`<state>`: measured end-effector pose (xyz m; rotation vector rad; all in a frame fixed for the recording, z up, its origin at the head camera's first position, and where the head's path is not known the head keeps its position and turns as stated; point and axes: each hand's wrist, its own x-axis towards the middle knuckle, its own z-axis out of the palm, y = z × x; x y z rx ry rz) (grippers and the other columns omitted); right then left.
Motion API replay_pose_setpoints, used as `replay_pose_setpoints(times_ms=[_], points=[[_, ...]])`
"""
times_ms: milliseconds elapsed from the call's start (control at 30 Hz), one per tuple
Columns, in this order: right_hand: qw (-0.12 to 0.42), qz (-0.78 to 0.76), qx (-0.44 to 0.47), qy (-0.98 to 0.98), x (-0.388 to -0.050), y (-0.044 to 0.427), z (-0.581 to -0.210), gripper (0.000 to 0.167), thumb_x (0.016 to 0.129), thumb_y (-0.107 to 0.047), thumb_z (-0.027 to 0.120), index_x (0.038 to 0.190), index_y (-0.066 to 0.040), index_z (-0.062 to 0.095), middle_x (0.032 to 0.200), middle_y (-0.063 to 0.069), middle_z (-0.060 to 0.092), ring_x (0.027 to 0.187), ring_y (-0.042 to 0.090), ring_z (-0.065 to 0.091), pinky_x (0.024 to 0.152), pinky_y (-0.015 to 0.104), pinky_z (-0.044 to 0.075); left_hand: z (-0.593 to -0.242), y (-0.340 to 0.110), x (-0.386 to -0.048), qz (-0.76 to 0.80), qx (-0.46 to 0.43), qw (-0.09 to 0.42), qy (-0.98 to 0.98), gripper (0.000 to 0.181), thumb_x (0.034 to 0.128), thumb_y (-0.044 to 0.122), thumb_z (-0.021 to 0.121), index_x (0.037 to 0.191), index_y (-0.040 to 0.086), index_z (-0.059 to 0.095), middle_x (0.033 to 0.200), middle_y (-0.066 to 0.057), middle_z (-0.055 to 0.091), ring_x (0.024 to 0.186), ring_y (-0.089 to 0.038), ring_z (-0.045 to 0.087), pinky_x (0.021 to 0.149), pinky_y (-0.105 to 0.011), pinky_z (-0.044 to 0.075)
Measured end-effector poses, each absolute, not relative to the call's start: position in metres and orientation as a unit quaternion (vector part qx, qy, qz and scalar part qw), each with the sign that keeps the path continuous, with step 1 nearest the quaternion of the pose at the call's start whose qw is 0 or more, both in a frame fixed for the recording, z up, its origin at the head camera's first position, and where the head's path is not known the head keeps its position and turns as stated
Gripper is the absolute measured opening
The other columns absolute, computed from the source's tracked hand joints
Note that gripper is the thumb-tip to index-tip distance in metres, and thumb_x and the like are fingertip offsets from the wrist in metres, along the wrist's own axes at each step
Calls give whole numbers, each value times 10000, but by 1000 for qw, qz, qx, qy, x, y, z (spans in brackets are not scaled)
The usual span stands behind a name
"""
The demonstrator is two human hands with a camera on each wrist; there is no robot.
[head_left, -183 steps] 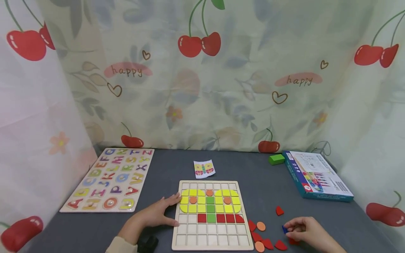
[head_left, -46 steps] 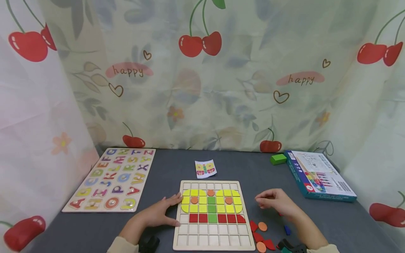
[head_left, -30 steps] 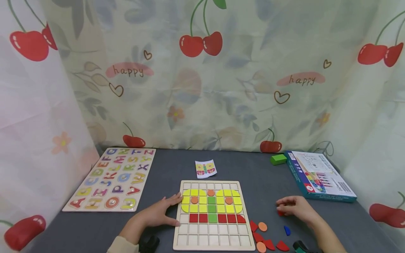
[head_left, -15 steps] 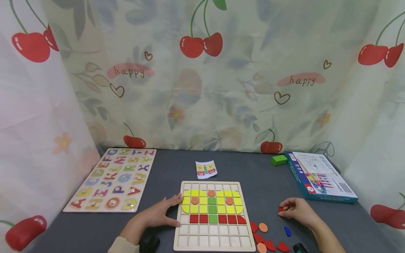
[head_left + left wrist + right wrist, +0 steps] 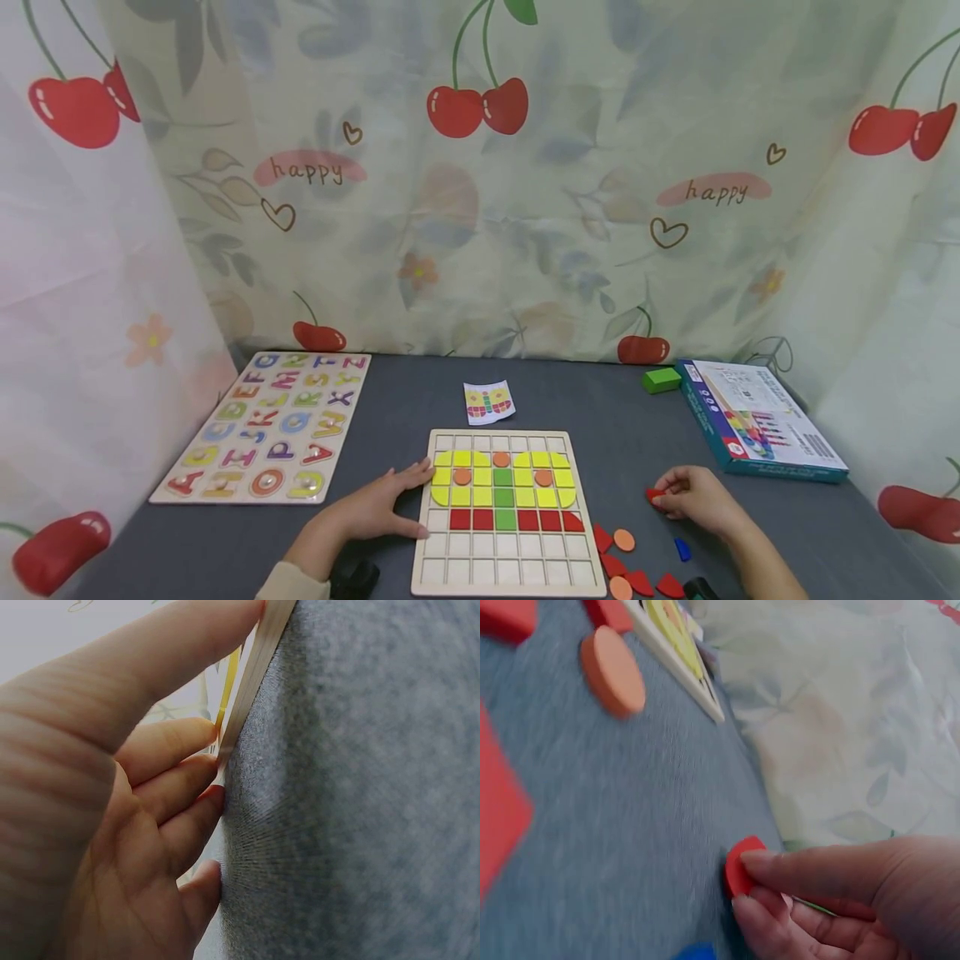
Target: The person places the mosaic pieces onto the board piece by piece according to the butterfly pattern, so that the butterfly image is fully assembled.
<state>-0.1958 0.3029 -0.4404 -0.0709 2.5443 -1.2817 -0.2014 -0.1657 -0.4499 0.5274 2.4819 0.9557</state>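
Observation:
A wooden grid board bears yellow, green, orange and red tiles laid in a butterfly-like pattern. My left hand rests against the board's left edge, fingers extended; in the left wrist view its fingertips touch the wooden side. To the right of the board, my right hand pinches a red quarter-round tile between thumb and fingers, low over the cloth. Near that hand lies a blue tile. Several red tiles and orange discs lie between the board and the hand.
Behind the board lies a small picture card of a butterfly. An alphabet board is at the left. A green block and a flat puzzle box lie at the back right. A patterned curtain surrounds the table.
A red square was added to the board's red row since the earliest frame. My right hand let go of the blue tile, moved over and took a red tile. The left hand stayed put.

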Motion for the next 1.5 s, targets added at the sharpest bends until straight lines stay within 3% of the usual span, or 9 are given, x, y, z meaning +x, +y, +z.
replay_pose_setpoints(times_ms=[500, 833, 1200, 1500], points=[[151, -473, -41, 867, -213, 221, -430, 176, 843, -115, 671, 930, 31, 627, 827, 70, 622, 698, 137, 598, 667, 302, 576, -450, -165, -201, 346, 188, 217, 893, 895, 705, 455, 766, 1446, 162, 360, 1543, -50, 256, 1438, -336, 155, 1123, -610, 113], [151, -490, -121, 850, -220, 174, -427, 146, 844, -81, 655, 913, 46, 634, 798, 68, 642, 656, 134, 596, 638, 299, 567, -448, -165, -202, 340, 183, 216, 897, 900, 699, 465, 767, 1447, 171, 360, 1543, -41, 257, 1440, -315, 163, 1128, -605, 106], [191, -520, -148, 819, -222, 129, -432, 137, 851, -69, 649, 916, 51, 636, 794, 74, 644, 646, 133, 620, 653, 306, 582, -448, -164, -200, 343, 177, 219, 896, 902, 692, 459, 774, 1444, 173, 366, 1543, -45, 259, 1437, -344, 152, 1116, -621, 114], [225, -535, -161, 799, -220, 105, -430, 246, 875, -29, 586, 1106, 37, 643, 830, 73, 581, 637, 125, 605, 673, 294, 581, -447, -163, -200, 339, 178, 215, 898, 893, 698, 458, 771, 1444, 178, 367, 1542, -43, 262, 1435, -351, 151, 1118, -619, 117]])
